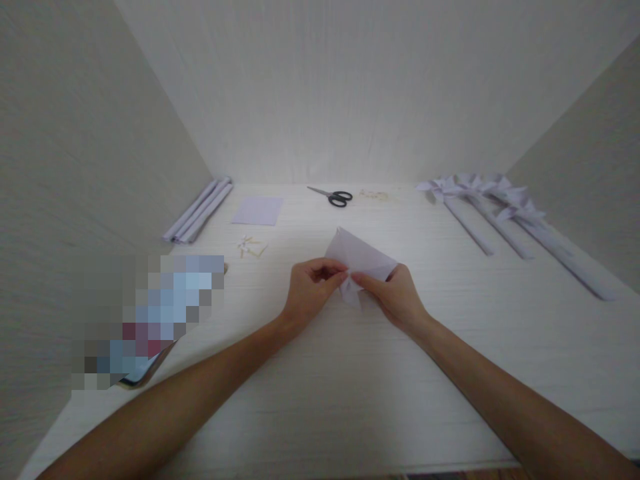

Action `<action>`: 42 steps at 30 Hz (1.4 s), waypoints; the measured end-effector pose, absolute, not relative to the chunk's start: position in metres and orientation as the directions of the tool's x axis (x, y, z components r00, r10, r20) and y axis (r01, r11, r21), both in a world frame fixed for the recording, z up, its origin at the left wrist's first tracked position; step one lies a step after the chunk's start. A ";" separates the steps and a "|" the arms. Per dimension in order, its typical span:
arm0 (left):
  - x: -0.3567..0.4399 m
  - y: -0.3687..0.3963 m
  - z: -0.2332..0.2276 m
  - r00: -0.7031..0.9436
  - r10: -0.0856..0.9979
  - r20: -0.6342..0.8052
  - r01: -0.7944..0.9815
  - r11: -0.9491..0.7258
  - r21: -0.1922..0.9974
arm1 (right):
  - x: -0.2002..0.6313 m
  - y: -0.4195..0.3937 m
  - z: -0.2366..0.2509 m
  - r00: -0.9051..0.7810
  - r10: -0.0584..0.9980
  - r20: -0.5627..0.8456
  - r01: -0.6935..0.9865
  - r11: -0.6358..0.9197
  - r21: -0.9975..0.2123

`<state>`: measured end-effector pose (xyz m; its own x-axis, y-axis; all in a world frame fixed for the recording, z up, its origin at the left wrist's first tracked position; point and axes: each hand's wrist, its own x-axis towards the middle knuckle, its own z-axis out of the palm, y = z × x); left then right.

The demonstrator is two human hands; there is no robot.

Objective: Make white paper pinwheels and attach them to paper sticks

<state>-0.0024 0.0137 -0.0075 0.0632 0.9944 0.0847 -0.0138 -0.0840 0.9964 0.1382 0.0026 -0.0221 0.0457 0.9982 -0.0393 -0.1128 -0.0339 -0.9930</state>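
Between both hands, above the middle of the table, is a pale lilac sheet of paper (361,255), partly folded or cut at its near end. My left hand (316,283) pinches the paper at its near left side, thumb against fingers. On the other side my right hand (395,293) grips it, thumb on top and fingers mostly hidden beneath. Thin flaps of the paper hang down between the two thumbs. Whether anything small is held at the pinch cannot be made out.
Black-handled scissors (337,197) lie at the back beside small scattered bits (375,195). A lilac paper square (258,211), paper rolls (200,212) and a small pile of thin pieces (251,247) are left. Pinwheel-topped paper sticks (470,223) lie right; a blurred device (150,367) sits front left.
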 end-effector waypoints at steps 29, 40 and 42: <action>-0.025 0.039 -0.017 0.214 0.943 0.255 -0.195 -0.215 0.957 | 0.164 0.007 -0.005 -0.275 0.921 -0.276 -0.344 -0.363 -0.866; -0.024 0.040 -0.012 0.295 0.940 0.170 -0.309 -0.074 0.948 | 0.166 0.008 -0.003 -0.287 0.913 -0.289 -0.293 -0.371 -0.881; -0.023 0.040 -0.011 0.222 0.964 0.145 -0.271 -0.082 0.959 | 0.164 0.006 -0.004 -0.286 0.917 -0.278 -0.258 -0.353 -0.899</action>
